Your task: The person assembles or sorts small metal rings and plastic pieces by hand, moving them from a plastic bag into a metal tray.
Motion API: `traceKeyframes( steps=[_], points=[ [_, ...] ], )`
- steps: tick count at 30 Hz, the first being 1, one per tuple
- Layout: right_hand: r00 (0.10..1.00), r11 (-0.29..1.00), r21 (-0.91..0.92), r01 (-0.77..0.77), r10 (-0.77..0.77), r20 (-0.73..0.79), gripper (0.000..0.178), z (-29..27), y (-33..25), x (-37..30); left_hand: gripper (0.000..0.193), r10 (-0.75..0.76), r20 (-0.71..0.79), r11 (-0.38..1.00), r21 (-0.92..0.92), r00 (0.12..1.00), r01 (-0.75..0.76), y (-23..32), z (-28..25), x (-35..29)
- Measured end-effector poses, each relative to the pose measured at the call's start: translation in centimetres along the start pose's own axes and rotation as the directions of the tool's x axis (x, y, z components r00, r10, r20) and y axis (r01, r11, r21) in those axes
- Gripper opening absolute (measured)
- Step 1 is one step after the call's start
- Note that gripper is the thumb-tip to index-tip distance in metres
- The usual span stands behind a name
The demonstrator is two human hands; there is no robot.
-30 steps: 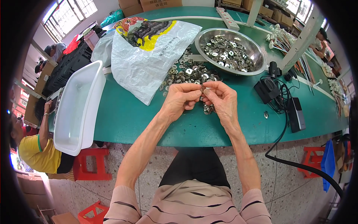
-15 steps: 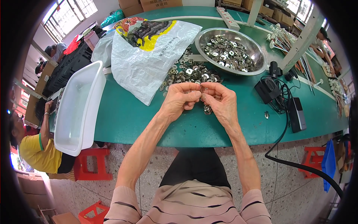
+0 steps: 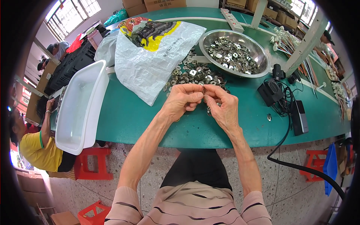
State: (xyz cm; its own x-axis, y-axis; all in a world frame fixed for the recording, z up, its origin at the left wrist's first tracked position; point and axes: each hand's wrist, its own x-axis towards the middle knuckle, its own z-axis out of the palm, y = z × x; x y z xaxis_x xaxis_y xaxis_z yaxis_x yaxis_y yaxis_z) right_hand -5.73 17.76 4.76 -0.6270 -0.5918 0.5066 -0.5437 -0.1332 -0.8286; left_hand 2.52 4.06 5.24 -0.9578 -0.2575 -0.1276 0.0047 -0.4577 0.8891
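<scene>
Nearby, steel bowl [image 3: 263, 57], white sack [image 3: 144, 65]; left hand [image 3: 181, 99], right hand [image 3: 224, 105] pinched round small piece [image 3: 203, 89]

We find the flat worktable surface [image 3: 120, 127] green. Near its left edge we see a rectangular plastic tub [image 3: 80, 105] in white; toward the far edge, a white plastic sack [image 3: 142, 67] with a yellow, black and red print, and a round metal bowl [image 3: 259, 48] in silver. The small round metal discs [image 3: 197, 73] heaped mid-surface mix silver with dark grey-brown. We wear a knitted beige-pink top [image 3: 195, 206] with dark wavy stripes.
</scene>
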Motion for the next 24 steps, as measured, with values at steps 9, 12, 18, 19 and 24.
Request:
traceKeyframes(
  steps=[9, 12, 18, 19, 24],
  points=[
    [0.999, 0.999, -0.011, 0.047, -0.047, -0.025, 0.024, 0.0, -0.5, 0.0, 0.023, 0.007, 0.080, 1.000, -0.019, 0.997, -0.006, 0.0, -0.4, 0.2],
    [1.000, 1.000, 0.011, 0.001, -0.001, -0.011, 0.023, -0.2, -1.0, 0.0, 0.023, 0.008, 0.086, 1.000, -0.015, 0.996, -0.007, 0.0, -0.5, 0.2],
    [0.966, 0.935, 0.244, -0.257, 0.253, 0.046, 0.019, -0.2, -0.3, 0.2, 0.026, 0.130, 0.011, 0.975, 0.181, 0.991, -0.130, -0.2, -0.1, 0.1],
    [0.966, 0.936, 0.243, -0.257, 0.253, 0.046, 0.019, -0.2, -0.2, 0.3, 0.027, 0.157, 0.005, 0.957, 0.247, 0.988, -0.154, -0.3, -0.1, 0.1],
    [0.959, 0.918, 0.281, -0.281, 0.278, 0.051, 0.018, -0.4, 0.0, 0.3, 0.025, 0.232, -0.035, 0.906, 0.372, 0.972, -0.203, -0.2, 0.8, -0.1]
  ],
)
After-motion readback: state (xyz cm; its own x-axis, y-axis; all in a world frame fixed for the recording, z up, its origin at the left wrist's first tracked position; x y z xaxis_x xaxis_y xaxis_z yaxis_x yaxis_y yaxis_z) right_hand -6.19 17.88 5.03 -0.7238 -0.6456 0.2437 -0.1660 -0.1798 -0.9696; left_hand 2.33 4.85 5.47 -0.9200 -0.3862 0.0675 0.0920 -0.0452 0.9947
